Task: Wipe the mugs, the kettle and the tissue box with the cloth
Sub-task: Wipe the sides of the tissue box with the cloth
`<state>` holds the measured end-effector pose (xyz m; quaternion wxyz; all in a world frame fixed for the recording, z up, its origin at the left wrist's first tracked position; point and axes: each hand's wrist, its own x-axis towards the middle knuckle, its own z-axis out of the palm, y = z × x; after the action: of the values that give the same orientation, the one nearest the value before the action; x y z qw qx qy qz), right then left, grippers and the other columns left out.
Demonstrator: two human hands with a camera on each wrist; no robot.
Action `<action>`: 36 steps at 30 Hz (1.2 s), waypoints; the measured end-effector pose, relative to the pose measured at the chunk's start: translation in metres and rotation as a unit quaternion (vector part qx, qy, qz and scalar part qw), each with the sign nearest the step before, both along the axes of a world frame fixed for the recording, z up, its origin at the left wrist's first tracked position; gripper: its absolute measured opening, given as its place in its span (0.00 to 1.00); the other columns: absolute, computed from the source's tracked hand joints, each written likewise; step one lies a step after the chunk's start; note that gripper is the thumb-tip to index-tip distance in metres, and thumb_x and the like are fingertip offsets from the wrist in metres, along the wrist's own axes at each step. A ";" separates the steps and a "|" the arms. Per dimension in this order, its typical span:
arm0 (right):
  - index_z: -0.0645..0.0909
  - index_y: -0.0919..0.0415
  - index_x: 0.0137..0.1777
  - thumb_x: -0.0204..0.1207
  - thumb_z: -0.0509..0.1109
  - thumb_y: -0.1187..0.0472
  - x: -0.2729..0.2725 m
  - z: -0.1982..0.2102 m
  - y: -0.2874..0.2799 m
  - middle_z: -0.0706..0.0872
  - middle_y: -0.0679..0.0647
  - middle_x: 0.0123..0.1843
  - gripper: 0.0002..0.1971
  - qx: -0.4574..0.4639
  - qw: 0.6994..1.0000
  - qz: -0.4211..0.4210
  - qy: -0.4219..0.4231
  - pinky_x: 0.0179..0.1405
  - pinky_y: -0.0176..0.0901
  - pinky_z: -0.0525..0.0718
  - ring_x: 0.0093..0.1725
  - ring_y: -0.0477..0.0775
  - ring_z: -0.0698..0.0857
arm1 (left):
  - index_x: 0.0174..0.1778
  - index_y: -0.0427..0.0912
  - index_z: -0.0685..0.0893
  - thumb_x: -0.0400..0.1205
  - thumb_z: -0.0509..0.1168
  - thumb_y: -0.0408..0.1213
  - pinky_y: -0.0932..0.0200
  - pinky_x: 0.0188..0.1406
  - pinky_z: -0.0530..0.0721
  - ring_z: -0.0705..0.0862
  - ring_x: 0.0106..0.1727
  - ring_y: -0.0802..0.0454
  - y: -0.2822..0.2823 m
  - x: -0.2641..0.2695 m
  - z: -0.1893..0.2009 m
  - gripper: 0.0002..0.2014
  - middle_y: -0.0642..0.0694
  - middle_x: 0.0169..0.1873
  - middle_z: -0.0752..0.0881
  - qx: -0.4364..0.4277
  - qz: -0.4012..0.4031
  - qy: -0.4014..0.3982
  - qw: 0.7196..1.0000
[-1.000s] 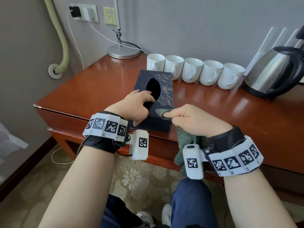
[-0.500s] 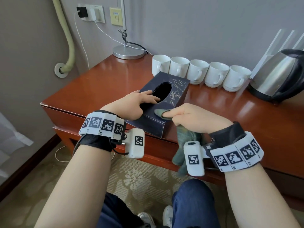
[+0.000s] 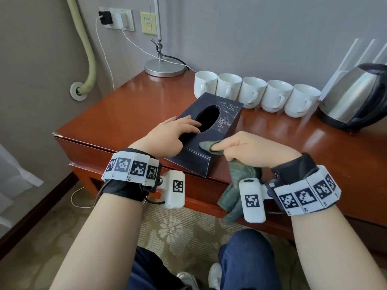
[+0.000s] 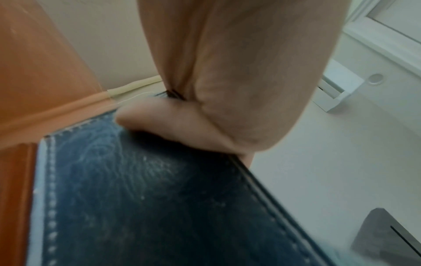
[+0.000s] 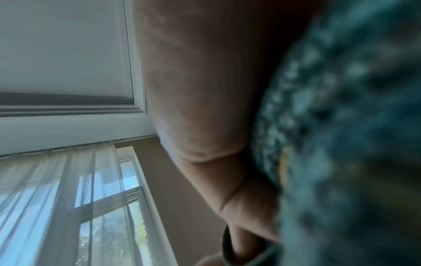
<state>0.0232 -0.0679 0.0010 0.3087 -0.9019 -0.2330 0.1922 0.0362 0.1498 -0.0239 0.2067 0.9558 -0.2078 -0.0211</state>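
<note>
1. Head view shows tissue box [image 3: 211, 130] near the bench [image 3: 125, 105] front edge, angled, mugs [image 3: 254, 95] and kettle [image 3: 356, 97] lined up behind.
2. Left hand [image 3: 169, 139] lies flat on top, fingers straight at the oval opening, thumb against the side.
3. Right hand [image 3: 249, 147] pinches cloth [image 3: 209, 145] against the lid, rest bunched below.
4. Looks light, hollow, slick leatherette: probably slides, so best braced by its stiff stitched edges.

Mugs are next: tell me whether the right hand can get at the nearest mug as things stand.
Probably yes: the right hand, gripping the cloth, is at the tissue box, and bare table lies between it and the rightmost mug.
</note>
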 end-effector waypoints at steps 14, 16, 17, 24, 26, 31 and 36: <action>0.79 0.49 0.72 0.78 0.59 0.69 0.001 -0.024 0.025 0.87 0.53 0.38 0.25 0.080 0.996 -0.028 -0.030 0.31 0.42 0.78 0.25 0.50 0.79 | 0.69 0.46 0.84 0.72 0.50 0.13 0.54 0.79 0.64 0.71 0.79 0.45 0.025 -0.004 0.000 0.36 0.45 0.74 0.79 -0.162 0.195 -0.074 0.965; 0.80 0.47 0.69 0.78 0.59 0.69 0.008 -0.028 0.021 0.82 0.48 0.31 0.24 0.091 0.994 -0.055 -0.035 0.25 0.36 0.67 0.21 0.42 0.67 | 0.72 0.43 0.82 0.80 0.54 0.22 0.55 0.72 0.72 0.76 0.74 0.43 0.014 -0.011 0.000 0.26 0.41 0.71 0.82 -0.225 0.245 -0.096 0.938; 0.81 0.45 0.68 0.78 0.60 0.69 0.011 -0.028 0.019 0.84 0.46 0.32 0.24 0.096 0.992 -0.066 -0.038 0.27 0.36 0.68 0.23 0.42 0.68 | 0.73 0.42 0.80 0.83 0.57 0.34 0.54 0.71 0.72 0.76 0.73 0.43 0.008 -0.013 0.002 0.21 0.41 0.70 0.81 -0.223 0.246 -0.092 0.939; 0.80 0.44 0.68 0.76 0.60 0.68 0.021 -0.030 0.004 0.85 0.42 0.28 0.25 0.084 0.986 -0.123 -0.077 0.31 0.40 0.68 0.25 0.44 0.69 | 0.87 0.43 0.51 0.66 0.55 0.83 0.36 0.84 0.41 0.45 0.87 0.41 -0.018 -0.012 -0.005 0.62 0.40 0.87 0.49 0.123 0.172 0.008 0.977; 0.80 0.47 0.70 0.77 0.59 0.67 0.021 -0.029 0.001 0.90 0.46 0.37 0.25 0.077 0.986 -0.124 -0.082 0.32 0.40 0.69 0.24 0.43 0.69 | 0.86 0.46 0.54 0.70 0.58 0.79 0.36 0.83 0.41 0.44 0.87 0.40 -0.022 -0.009 -0.008 0.55 0.39 0.87 0.48 0.122 0.182 -0.013 0.976; 0.76 0.46 0.74 0.80 0.57 0.64 0.028 -0.020 -0.001 0.78 0.36 0.44 0.24 0.021 0.982 -0.144 -0.118 0.36 0.36 0.69 0.24 0.37 0.71 | 0.81 0.53 0.69 0.75 0.68 0.65 0.41 0.83 0.39 0.45 0.87 0.45 -0.016 0.003 -0.008 0.39 0.43 0.87 0.51 0.076 0.181 -0.023 0.980; 0.77 0.52 0.74 0.81 0.57 0.66 0.044 -0.011 0.020 0.79 0.41 0.37 0.23 0.027 0.983 -0.150 -0.103 0.25 0.34 0.68 0.23 0.40 0.72 | 0.78 0.56 0.73 0.70 0.74 0.63 0.47 0.83 0.36 0.46 0.87 0.49 -0.005 0.003 -0.004 0.40 0.46 0.87 0.51 0.041 0.165 -0.004 0.985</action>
<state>0.0676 -0.0475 -0.0104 0.3327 -0.9329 -0.1310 0.0434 0.0396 0.1451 -0.0281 0.1673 0.9847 -0.0470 0.0090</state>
